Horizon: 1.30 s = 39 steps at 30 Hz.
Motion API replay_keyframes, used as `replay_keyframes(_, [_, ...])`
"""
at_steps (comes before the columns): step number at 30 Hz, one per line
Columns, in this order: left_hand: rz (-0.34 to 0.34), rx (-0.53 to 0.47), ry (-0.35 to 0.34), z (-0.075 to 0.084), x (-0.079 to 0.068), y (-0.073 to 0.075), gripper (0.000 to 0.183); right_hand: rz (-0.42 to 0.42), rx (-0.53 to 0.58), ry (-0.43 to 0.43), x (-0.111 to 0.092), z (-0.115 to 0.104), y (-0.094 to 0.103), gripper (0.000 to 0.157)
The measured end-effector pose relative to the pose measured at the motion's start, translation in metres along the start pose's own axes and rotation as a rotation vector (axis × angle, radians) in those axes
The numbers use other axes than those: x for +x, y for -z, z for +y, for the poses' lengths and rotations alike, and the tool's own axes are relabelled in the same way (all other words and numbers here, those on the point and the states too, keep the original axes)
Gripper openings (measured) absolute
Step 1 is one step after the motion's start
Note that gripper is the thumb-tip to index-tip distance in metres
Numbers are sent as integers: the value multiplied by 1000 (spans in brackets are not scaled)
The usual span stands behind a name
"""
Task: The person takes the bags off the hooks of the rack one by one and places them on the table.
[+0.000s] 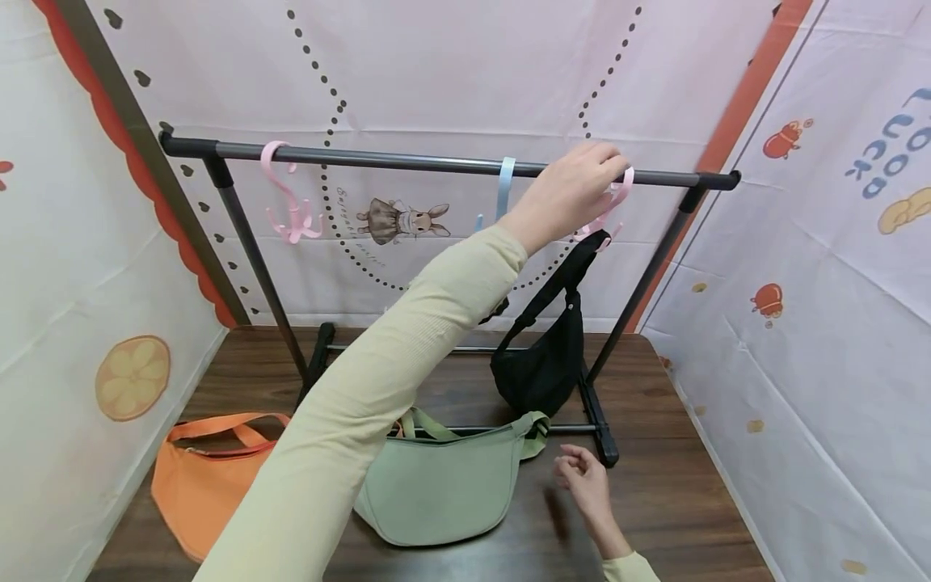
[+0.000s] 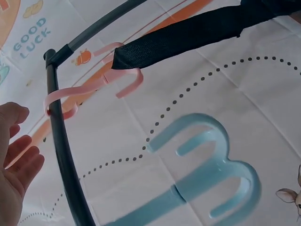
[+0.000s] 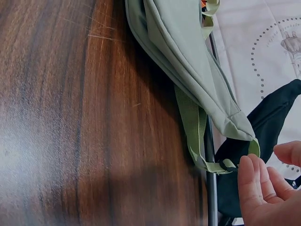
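Note:
My left hand [image 1: 570,194] reaches across to the right end of the rail, beside a pink hook [image 2: 94,87]. Its fingers [image 2: 26,162] are loosely bent and hold nothing, with a gap to the hook in the left wrist view. From that hook hangs a black shoulder bag [image 1: 541,372], its strap [image 2: 183,44] looped over one prong. Low at the right, my right hand [image 1: 585,485] hovers over the table with relaxed, curled fingers and nothing in them. Left of it lies a sage green bag [image 1: 444,489], its strap [image 3: 193,125] trailing near the hand.
A black garment rack [image 1: 407,162] stands on the wooden table [image 1: 676,485]. Along its rail hang a light blue hook [image 2: 207,174] and another pink hook [image 1: 294,218]. An orange bag [image 1: 204,493] lies at the left, partly behind my left sleeve. Printed cloth walls surround the table.

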<state>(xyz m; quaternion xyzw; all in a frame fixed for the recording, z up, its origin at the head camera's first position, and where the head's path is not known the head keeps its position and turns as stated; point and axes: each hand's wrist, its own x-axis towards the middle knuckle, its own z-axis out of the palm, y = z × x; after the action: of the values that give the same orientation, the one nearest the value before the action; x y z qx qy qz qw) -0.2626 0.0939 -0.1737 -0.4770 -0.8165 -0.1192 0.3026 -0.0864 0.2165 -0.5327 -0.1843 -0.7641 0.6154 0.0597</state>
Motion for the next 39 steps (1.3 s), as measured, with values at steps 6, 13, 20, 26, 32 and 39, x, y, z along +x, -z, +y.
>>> replay_keyframes(6, [-28, 53, -1, 3, 7, -12, 25, -34, 20, 0, -5, -2, -4, 34])
replay_keyframes(13, [9, 120, 1, 4, 9, -22, 26, -44, 23, -3, -5, 1, -8, 31])
replay_keyframes(20, [77, 134, 43, 0, 16, -30, 27, -55, 44, -1, -2, -5, -13, 33])
replay_keyframes(26, [81, 62, 58, -3, 18, -36, 26, -64, 62, 20, 8, -15, -15, 31])
replay_keyframes(32, [89, 45, 57, -2, 20, -38, 24, -51, 95, 94, 25, -41, -11, 28])
replay_keyframes(39, [102, 18, 74, -1, 23, -39, 24, -8, 121, 219, 55, -85, 1, 24])
